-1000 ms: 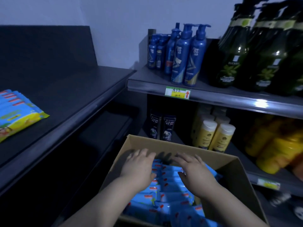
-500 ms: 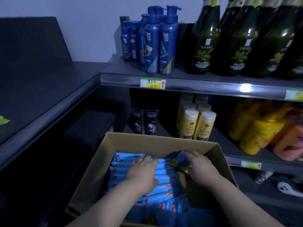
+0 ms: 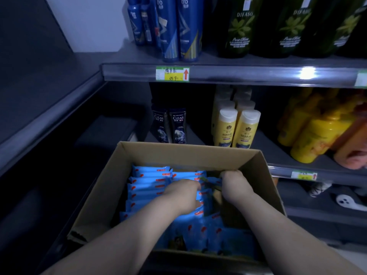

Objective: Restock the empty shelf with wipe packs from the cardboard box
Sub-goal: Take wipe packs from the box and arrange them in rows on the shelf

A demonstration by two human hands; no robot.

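Observation:
An open cardboard box point(image 3: 184, 153) sits low in front of me, filled with several blue wipe packs point(image 3: 147, 183) standing on edge in rows. Both my hands are down inside it. My left hand point(image 3: 181, 195) has its fingers curled into the middle row of packs, gripping some of them. My right hand point(image 3: 235, 185) curls its fingers round packs at the right end of that row, near the box's right wall. The fingertips of both hands are hidden among the packs. The dark empty shelf point(image 3: 39, 92) runs along the left.
To the right stand stocked shelves: blue pump bottles point(image 3: 178, 28) and dark green bottles point(image 3: 240, 26) above, two black shampoo bottles point(image 3: 168, 126), yellow bottles point(image 3: 236, 128) and orange-yellow bottles point(image 3: 317, 133) below. Price tags point(image 3: 172, 74) line the shelf edges.
My view has dropped and turned right, so the packs on the left shelf are out of sight. Both hands have pushed deeper into the box and curled round wipe packs.

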